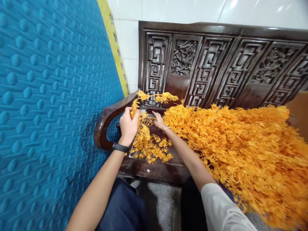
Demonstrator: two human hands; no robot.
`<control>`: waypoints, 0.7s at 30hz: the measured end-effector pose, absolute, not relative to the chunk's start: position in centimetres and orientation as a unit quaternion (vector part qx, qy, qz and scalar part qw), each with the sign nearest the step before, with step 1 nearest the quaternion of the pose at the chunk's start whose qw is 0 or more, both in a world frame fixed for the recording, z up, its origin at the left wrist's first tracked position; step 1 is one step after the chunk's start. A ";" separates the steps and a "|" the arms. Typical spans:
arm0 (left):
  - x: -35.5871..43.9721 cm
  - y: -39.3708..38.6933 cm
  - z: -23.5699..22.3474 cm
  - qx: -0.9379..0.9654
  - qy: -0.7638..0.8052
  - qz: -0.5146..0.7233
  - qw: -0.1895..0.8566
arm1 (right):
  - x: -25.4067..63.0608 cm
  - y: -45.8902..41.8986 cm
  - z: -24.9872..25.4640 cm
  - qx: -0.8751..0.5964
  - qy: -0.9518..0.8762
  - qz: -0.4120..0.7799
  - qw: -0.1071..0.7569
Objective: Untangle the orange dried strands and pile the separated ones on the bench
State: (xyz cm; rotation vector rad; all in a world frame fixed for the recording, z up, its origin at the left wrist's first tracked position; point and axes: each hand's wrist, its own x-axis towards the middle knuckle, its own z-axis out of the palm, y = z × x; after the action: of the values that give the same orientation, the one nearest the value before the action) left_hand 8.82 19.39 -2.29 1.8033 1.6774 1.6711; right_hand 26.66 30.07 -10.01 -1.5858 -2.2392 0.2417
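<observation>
The orange strand (166, 97) arches toward two o'clock from the left hand (129, 125), pinched closed on it; a light grip should spare its frills. At three o'clock, the right hand (160, 122) is partly open near thin stems, contact unclear. Loose sprigs (150, 149) lie at six on the worktop (154, 170); keeping the big heap (240, 138), at four, apart should limit snagging.

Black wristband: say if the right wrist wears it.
No, the black wristband circles the left wrist; the right wrist has a pale bracelet.
</observation>
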 end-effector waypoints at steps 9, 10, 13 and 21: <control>9.6 20.3 -3.4 0.599 0.511 0.606 0.113 | 28.2 24.5 -10.1 -0.502 -0.840 0.201 0.039; 9.8 20.3 -3.5 0.603 0.508 0.605 0.111 | 27.4 23.6 -10.8 -0.498 -0.841 0.208 0.026; 10.1 20.0 -3.6 0.601 0.515 0.602 0.107 | 23.9 22.1 -12.9 -0.503 -0.837 0.215 0.015; 8.0 19.2 -4.8 0.626 0.532 0.562 0.099 | 18.5 21.0 -15.7 -0.530 -0.820 0.215 -0.004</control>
State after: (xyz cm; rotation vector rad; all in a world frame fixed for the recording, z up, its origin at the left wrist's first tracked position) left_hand 8.00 19.21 -4.85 1.8502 1.5745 1.6609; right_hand 18.50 20.97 -15.70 -1.6701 -2.5827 0.6779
